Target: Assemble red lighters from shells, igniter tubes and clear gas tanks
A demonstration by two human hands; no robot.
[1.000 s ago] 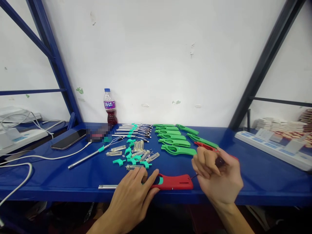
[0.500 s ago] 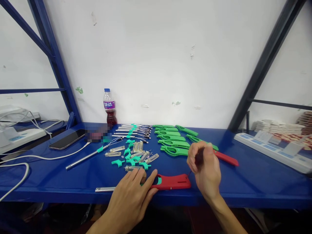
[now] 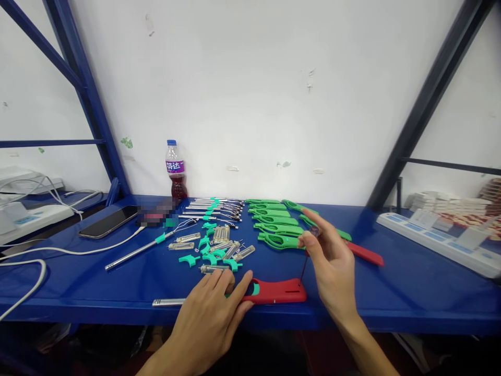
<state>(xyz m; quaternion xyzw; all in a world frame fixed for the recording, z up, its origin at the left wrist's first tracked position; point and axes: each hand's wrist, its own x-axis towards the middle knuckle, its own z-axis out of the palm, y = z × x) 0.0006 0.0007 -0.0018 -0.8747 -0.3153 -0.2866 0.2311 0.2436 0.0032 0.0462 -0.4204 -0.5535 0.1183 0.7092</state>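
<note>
At the front edge of the blue table, my left hand [image 3: 213, 310] is closed around the red long-nosed lighter [image 3: 279, 291], pressing it flat. Its silver tube points left and a teal trigger shows in its opening. My right hand [image 3: 334, 263] pinches the dark handle of a screwdriver [image 3: 303, 266] between thumb and fingers, index finger raised. The thin shaft slants down to the right end of the red casing. Just beyond my left hand lie several clear fuel tanks [image 3: 221, 235] and teal triggers [image 3: 189, 260]. Green lighter casings [image 3: 278, 241] lie behind the screwdriver.
Metal tubes with wires [image 3: 211, 213] lie in a row at the back, beside a drink bottle [image 3: 178, 180]. A phone [image 3: 108, 222] and white cable [image 3: 74, 251] are on the left. Another red casing [image 3: 366, 254] and a power strip [image 3: 434, 245] are on the right.
My right hand has turned and its fingers have loosened from a tight wrap to a pinch, so the screwdriver shaft shows more. My left hand and the red lighter stay in place.
</note>
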